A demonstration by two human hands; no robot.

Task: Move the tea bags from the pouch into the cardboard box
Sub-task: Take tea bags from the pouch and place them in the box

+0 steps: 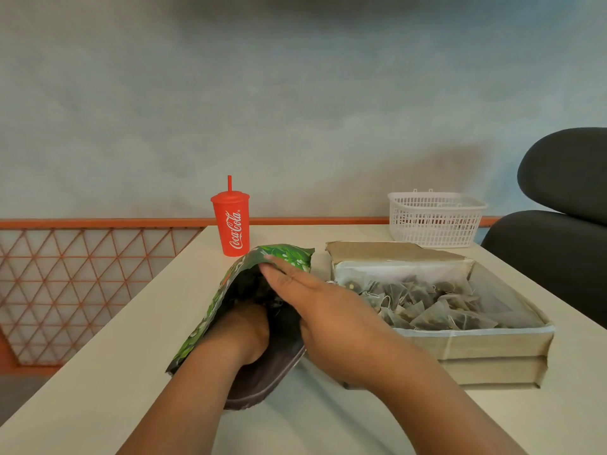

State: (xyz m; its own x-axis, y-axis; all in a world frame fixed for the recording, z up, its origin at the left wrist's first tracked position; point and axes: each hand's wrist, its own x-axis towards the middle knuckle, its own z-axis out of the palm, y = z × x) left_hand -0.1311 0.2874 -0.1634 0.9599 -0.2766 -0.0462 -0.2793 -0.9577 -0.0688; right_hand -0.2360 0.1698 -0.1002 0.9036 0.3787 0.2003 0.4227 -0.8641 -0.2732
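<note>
red cup (231, 224) reads "Coca-Cola", far on worktop (98, 372) | green pouch (289, 256) centre, mouth open | left hand (244, 333) inside pouch, grip cannot be told | right hand (328, 310) straight-fingered on pouch's upper wall | cardboard box (492, 346) just right, holding tea bags (427, 307) | white basket (433, 218) far right

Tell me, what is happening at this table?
A person is emptying a green pouch. The left hand reaches inside it, fingers hidden, while the right hand lies with straight fingers on its upper side. Beside it, the cardboard box already holds many tea bags. A red cup and a white basket stand behind.
</note>
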